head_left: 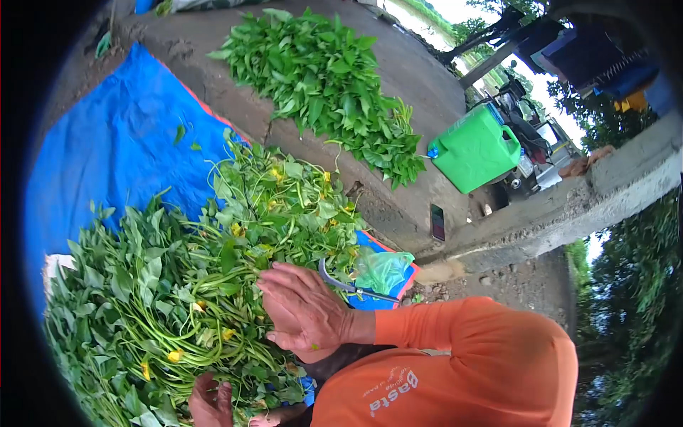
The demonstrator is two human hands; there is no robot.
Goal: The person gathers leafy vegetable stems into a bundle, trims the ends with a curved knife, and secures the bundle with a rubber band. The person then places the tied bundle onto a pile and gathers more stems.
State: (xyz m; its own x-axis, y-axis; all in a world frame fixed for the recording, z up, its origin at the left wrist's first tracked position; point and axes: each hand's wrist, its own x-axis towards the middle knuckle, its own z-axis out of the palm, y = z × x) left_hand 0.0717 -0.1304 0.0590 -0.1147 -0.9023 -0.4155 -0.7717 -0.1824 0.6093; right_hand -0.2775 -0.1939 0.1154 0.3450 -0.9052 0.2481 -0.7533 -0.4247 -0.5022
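My right hand (pixel 302 309) is over the near side of a heap of leafy green vines (pixel 171 285), back of the hand up. Its fingers lie extended and the thumb stands apart, with nothing plainly gripped. Partly cut off at the bottom edge, my left hand (pixel 211 402) is beside the long stems, thumb and fingers apart. Yellow and withered leaves (pixel 176 355) show among the stems. A curved sickle (pixel 356 290) rests just beyond my right hand, next to a clear green plastic bag (pixel 384 270).
Under the heap spreads a blue tarp (pixel 135 121) with a red edge. A second pile of leafy greens (pixel 320 85) lies on the concrete floor (pixel 416 78). Nearby are a phone (pixel 437 222), a green jerrycan (pixel 475 148), a concrete post (pixel 562 213) and a motorcycle (pixel 530 142).
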